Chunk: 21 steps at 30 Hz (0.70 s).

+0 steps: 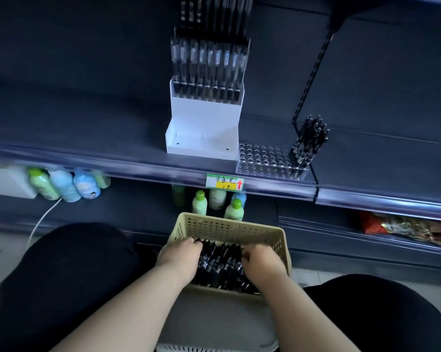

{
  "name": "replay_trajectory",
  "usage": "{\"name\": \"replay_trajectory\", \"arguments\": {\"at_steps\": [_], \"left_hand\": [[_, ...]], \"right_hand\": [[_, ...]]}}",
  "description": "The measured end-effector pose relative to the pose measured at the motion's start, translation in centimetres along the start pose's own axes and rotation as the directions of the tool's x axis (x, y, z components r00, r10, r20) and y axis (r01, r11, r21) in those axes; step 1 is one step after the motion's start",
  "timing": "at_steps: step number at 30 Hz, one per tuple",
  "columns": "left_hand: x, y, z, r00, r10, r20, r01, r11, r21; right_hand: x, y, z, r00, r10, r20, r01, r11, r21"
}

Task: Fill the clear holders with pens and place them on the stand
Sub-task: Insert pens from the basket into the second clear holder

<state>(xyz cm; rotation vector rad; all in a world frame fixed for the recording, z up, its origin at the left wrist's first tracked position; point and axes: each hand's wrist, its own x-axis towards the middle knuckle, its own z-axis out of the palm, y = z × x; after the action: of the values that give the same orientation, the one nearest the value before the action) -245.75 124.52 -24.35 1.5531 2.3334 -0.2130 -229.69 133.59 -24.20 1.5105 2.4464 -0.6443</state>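
Note:
A beige perforated basket [229, 227] sits on a stool between my knees, holding several loose black pens [220, 262]. My left hand [180, 254] reaches into the basket's left side with its fingers curled into the pens. My right hand [261, 260] is in the right side, its fingers bent among the pens. On the shelf above, a clear holder [262, 161] with many holes carries a bunch of black pens [308, 141] at its right end. Left of it stands the white stepped stand [204, 123], with a full row of pens [209, 64] on its upper tier.
A price label [224, 182] hangs on the shelf rail [112, 163]. Bottles [67, 185] and more bottles [218, 203] stand on the lower shelf. A red packet [402, 227] lies at the lower right. A white cable [43, 219] runs down at the left.

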Motion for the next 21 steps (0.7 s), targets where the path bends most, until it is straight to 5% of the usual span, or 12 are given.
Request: {"name": "replay_trajectory", "arguments": {"at_steps": [3,9,15,21], "left_hand": [[0.8,0.5,1.3,0.996,-0.021,0.087,0.029,0.995,-0.095],[2.3,3.0,3.0,0.959,-0.007,0.284,0.086,0.96,-0.268],[3.7,3.5,4.5,0.928,-0.059,0.369,0.192,0.922,-0.336],[4.4,1.9,3.8,0.916,-0.146,0.375,0.305,0.859,-0.412]], "right_hand": [[0.1,-0.3,2.4,0.979,0.147,0.144,-0.16,0.983,0.086],[1.6,-1.3,3.7,0.937,0.219,0.272,-0.229,0.974,0.002],[2.6,-1.3,2.3,0.894,0.132,0.427,-0.151,0.989,0.01],[2.5,0.0,0.1,0.853,0.097,0.513,-0.257,0.934,0.25]]}}
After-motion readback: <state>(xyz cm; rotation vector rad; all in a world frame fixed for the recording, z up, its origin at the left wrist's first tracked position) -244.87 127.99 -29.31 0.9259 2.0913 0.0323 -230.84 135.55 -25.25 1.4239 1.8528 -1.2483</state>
